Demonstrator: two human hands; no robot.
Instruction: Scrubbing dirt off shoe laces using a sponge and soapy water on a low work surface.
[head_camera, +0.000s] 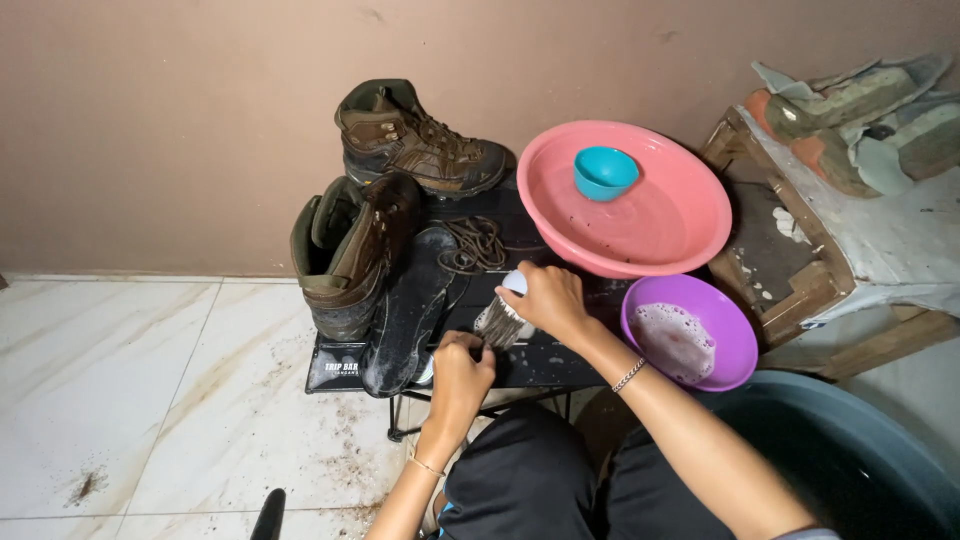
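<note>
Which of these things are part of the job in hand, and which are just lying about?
In use: scrub brush in right hand; left hand on black insole; brown boots; laces; purple bowl of suds; pink basin.
Lying about: bricks; wooden stool.

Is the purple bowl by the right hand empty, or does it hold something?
Not empty: the purple bowl holds white foamy liquid pooled across its bottom, with bubbles showing. It sits upright beside the pink basin.
</note>
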